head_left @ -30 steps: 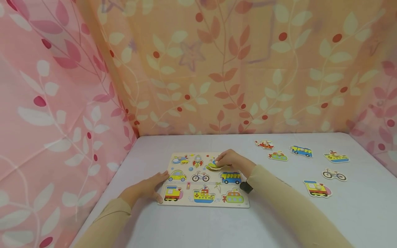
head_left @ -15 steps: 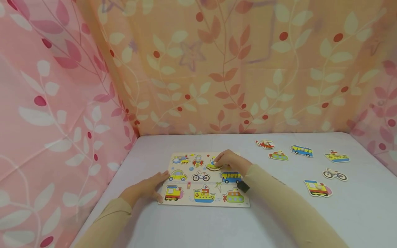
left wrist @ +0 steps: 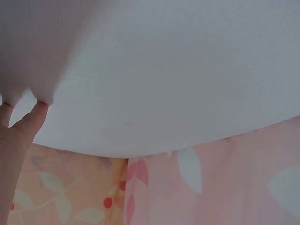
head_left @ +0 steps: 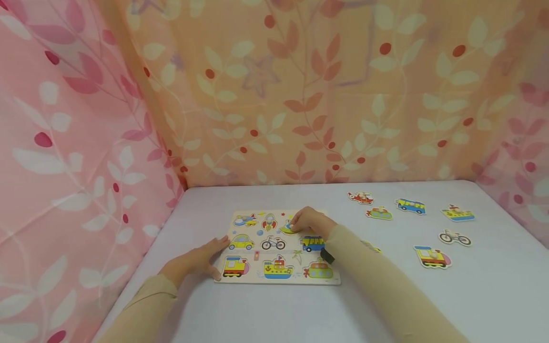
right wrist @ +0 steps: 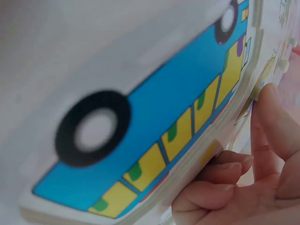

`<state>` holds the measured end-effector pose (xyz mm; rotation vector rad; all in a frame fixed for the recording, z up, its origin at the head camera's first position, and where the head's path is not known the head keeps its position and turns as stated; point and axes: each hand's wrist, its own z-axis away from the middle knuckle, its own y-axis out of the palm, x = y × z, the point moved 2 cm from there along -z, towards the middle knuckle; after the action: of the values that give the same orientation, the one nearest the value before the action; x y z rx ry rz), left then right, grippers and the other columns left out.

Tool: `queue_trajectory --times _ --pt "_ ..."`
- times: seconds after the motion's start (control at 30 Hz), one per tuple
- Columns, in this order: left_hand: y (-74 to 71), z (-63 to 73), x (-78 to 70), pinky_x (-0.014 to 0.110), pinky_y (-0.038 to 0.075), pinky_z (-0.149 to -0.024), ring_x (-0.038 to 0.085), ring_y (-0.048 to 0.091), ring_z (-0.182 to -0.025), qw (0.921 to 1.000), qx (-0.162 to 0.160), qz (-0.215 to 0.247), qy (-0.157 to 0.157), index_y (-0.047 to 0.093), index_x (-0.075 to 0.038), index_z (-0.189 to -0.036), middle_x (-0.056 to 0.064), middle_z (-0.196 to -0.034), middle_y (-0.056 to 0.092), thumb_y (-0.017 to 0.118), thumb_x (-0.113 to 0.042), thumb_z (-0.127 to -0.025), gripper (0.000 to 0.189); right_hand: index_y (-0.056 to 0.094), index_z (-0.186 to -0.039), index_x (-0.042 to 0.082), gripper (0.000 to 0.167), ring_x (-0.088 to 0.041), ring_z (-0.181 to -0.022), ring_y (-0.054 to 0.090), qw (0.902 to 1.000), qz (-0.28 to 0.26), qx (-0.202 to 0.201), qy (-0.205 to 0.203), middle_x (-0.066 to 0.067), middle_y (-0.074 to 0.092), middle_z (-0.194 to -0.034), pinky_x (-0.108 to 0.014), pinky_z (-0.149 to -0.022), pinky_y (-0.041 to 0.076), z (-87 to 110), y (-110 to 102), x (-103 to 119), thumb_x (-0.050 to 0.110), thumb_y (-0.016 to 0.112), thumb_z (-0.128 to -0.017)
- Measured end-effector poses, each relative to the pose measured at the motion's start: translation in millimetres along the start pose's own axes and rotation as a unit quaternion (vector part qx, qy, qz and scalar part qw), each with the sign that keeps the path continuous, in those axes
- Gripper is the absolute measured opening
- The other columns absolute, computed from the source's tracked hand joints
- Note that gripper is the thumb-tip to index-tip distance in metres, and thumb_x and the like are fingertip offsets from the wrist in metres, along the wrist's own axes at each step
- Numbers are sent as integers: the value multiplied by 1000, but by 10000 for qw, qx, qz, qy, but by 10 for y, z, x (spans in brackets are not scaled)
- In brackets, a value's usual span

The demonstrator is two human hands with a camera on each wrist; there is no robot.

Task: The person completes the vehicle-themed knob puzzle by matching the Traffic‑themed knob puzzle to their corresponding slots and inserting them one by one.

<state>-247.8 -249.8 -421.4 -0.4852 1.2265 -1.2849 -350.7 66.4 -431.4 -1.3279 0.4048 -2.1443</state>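
A wooden puzzle board (head_left: 296, 280) with vehicle pictures lies on the table. My right hand (head_left: 312, 220) pinches the flying saucer piece (head_left: 286, 230) between thumb and index finger, over the board's upper right part. In the right wrist view, that right hand (right wrist: 234, 183) has its other fingers curled low over the board, beyond a large bus picture (right wrist: 173, 122). My left hand (head_left: 195, 261) rests at the board's left edge, thumb at the near corner and fingers spread. Two left fingertips (left wrist: 42, 104) show in the left wrist view.
Right of the board lie loose knobbed pieces: a helicopter (head_left: 361, 197), a submarine (head_left: 379, 213), a bus (head_left: 410, 206), a ship (head_left: 458, 213), a bicycle (head_left: 454, 237) and a train (head_left: 432, 257). A yellow piece (head_left: 372, 247) is partly hidden behind the right sleeve. Patterned curtains (head_left: 257, 105) stand behind.
The saucer piece has settled from a slight tilt to lying flatter on the board, still in my right fingers. My left hand stays at the edge. The head view has shifted slightly.
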Motion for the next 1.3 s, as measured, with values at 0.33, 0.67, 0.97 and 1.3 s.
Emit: queue_trajectory --times 0.33,0.67,0.97,1.3 --pt "0 6 15 66 17 -109 40 12 -145 10000 -8 44 26 32 -13 -153 9 -160 21 87 -26 -68 102 74 -91 11 15 -25 -82 60 10000 -41 -65 15 -9 65 -96 -32 -73 47 23 9 -10 18 82 -79" --pt "0 3 3 65 17 -110 39 11 -146 10000 -4 73 9 31 -12 -153 9 -161 20 87 -26 -68 103 72 -104 7 27 -18 -70 47 9990 -409 145 -82 -7 59 -94 -25 -64 42 168 -150 -22 15 81 -80" --pt "-1 11 7 64 16 -111 38 10 -146 10000 3 46 -13 31 -14 -153 7 -161 20 87 -28 -69 102 69 -120 9 35 -28 -100 50 9966 308 460 -604 -10 60 -119 -31 -73 41 372 -571 -38 22 73 -88" --pt "0 6 -16 64 16 -111 38 11 -146 9999 -3 46 -100 30 -15 -154 9 -161 20 87 -28 -69 102 66 -122 7 37 -33 -105 47 9961 317 419 -713 -14 55 -126 -32 -71 41 557 -906 -247 22 71 -88"
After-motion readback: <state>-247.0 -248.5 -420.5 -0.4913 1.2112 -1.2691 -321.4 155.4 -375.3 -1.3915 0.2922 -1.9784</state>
